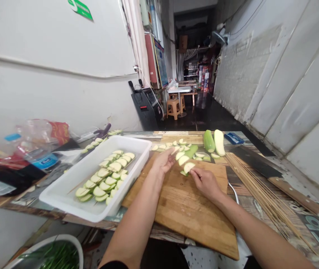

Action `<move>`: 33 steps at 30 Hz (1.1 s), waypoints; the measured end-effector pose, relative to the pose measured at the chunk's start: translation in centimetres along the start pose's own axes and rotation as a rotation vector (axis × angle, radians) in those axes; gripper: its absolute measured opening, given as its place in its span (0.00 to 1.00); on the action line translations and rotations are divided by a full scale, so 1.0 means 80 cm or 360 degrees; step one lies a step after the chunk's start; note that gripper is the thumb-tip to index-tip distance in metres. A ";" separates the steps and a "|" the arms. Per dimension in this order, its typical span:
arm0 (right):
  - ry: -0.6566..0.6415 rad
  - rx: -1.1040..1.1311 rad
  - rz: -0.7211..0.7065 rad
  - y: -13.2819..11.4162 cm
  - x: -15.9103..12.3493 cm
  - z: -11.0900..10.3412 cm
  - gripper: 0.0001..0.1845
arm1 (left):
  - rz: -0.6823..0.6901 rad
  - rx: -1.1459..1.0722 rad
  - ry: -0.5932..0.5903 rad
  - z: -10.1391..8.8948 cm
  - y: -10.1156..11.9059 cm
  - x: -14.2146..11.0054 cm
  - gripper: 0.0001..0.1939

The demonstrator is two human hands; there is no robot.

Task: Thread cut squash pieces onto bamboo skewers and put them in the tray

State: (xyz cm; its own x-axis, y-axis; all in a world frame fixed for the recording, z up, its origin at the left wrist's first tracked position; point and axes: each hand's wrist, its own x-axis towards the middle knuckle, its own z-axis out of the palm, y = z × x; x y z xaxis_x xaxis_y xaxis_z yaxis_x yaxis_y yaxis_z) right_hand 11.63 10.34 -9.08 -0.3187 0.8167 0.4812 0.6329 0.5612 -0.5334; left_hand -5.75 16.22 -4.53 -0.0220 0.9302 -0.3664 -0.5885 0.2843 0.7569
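Note:
Over the wooden cutting board (193, 203), a short row of half-round zucchini slices (183, 160) runs between my hands, seemingly threaded together; no stick shows there. The fingers of my left hand (163, 161) are curled at the far end of this row. At the near end, my right hand (205, 181) pinches a zucchini slice (189, 167) by its edge. Loose cut slices (170, 145) and a piece of zucchini (191, 151) lie at the board's far side. To the left, a white plastic tub (64, 198) holds several skewers of zucchini slices (103, 179).
Two zucchini pieces (209, 141) lie behind the board, beside a blue tray (234, 138). Bamboo skewers (257, 186) and a large knife (290, 190) lie right. Bottles (43, 160) crowd the left; a bowl of greens (58, 256) stands below. Eggplant (103, 131) lies behind the tub.

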 end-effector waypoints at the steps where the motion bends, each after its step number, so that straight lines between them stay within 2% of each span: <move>1: 0.0010 0.0002 0.0004 0.000 0.000 0.000 0.15 | -0.0007 -0.0006 -0.0002 -0.001 0.001 0.000 0.03; 4: 0.0078 0.0009 0.0040 0.001 0.002 -0.001 0.14 | 0.0060 0.0025 0.0002 -0.004 0.002 0.001 0.06; 7: 0.0134 0.0007 0.0080 0.003 0.003 -0.003 0.13 | 0.0127 0.0155 -0.0078 -0.004 0.000 -0.002 0.06; 12: 0.0220 -0.0001 0.0124 0.002 0.004 -0.005 0.15 | -0.0164 0.0277 -0.0293 0.004 -0.016 -0.007 0.11; 14: 0.0203 0.0031 0.0090 0.002 0.003 -0.004 0.14 | -0.0196 0.0260 -0.0353 0.009 -0.024 -0.009 0.11; 20: 0.0124 0.0110 0.0075 0.002 0.001 0.000 0.13 | -0.0022 0.0039 -0.0246 0.020 -0.038 -0.010 0.05; 25: 0.0097 0.0535 0.0204 -0.003 0.009 -0.005 0.13 | 0.0194 0.0013 -0.0164 0.026 -0.041 -0.010 0.04; 30: -0.0158 0.1273 0.0618 -0.007 0.016 -0.012 0.14 | 0.0151 -0.0055 -0.0179 0.027 -0.039 -0.009 0.04; 31: -0.0166 0.1299 0.0629 -0.007 0.016 -0.013 0.14 | 0.0121 -0.0071 -0.0185 0.027 -0.038 -0.009 0.04; 33: -0.0107 0.1086 0.0466 -0.006 0.015 -0.014 0.14 | 0.0066 -0.0091 -0.0185 0.026 -0.038 -0.007 0.04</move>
State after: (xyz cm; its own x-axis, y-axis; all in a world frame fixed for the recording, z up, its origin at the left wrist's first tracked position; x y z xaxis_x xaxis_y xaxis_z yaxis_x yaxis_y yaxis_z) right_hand 11.71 10.89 -7.48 -0.2608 0.9397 0.2212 0.1266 0.2605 -0.9571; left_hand -2.25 15.32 -5.46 0.0449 0.9625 -0.2676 -0.6342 0.2344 0.7367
